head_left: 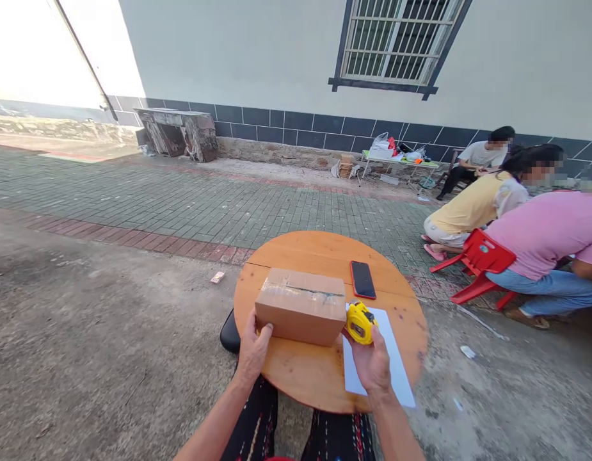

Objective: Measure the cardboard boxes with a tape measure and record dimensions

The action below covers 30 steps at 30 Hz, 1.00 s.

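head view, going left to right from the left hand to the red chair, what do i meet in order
Left hand → cardboard box → yellow tape measure, held in the right hand → red chair.

red chair [492, 255], right | barred window [399, 41], above | cluttered side table [402, 162] | grey structure [202, 136], left

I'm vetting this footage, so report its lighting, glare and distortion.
Head view: the sunlit wall section is washed out, ending sharply against shadow; the clear tape on the cardboard box glints; the round wooden table sits in shade; the barred window leans, perhaps lens distortion.
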Tool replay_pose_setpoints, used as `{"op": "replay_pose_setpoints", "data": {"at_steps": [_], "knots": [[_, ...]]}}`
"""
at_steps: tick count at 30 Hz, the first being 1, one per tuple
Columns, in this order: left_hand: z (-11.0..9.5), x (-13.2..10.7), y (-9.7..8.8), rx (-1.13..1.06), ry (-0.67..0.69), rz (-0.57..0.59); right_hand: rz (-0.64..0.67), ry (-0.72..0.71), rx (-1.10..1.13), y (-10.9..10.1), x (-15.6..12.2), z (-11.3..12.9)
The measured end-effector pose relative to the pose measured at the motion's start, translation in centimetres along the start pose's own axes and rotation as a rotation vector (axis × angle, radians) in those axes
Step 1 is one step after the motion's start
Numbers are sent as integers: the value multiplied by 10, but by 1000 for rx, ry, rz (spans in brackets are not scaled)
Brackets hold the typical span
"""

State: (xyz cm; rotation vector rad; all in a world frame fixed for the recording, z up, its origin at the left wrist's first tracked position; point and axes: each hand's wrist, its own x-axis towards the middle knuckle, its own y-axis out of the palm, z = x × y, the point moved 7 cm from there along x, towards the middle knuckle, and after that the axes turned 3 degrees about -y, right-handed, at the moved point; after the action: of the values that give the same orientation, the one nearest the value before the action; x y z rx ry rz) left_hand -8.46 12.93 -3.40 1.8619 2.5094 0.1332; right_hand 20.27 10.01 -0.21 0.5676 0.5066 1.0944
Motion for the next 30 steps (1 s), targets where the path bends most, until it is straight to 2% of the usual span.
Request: {"op": "replay_pose_setpoints", "data": {"at_steps": [3,5,8,10,11,13,15,18,20,22,25,27,30], "knots": [[-1,6,4,-7,1,15,33,-13,-17,7,11,8],[-7,-1,-2,5,-3,3,49,-41,-46,3,6,19],[-21,-27,-24,104,19,-86,92,-63,-128,-13,-20,38],[-35,-50,-31,152,50,-84,184,-48,-221,-18,-42,46],[-42,-62,-28,156,43,-30,245,-35,-270,-17,-54,48],[-58,-82,-9,159,-13,161,371,6,-370,-9,-73,50],[-71,-99,18,122,-128,393,488,71,-472,4,-86,48],[-81,-114,48,32,-349,608,649,175,-672,23,-98,44],[-83,-119,56,39,-432,683,736,208,-820,29,-102,43],[-82,-121,54,82,-445,702,783,218,-918,31,-105,43],[-76,-127,51,65,-511,731,776,256,-852,30,-111,35],[-72,-134,51,-19,-603,744,731,361,-670,27,-118,20],[-69,-138,47,-157,-714,688,596,558,-425,14,-134,-6]]}}
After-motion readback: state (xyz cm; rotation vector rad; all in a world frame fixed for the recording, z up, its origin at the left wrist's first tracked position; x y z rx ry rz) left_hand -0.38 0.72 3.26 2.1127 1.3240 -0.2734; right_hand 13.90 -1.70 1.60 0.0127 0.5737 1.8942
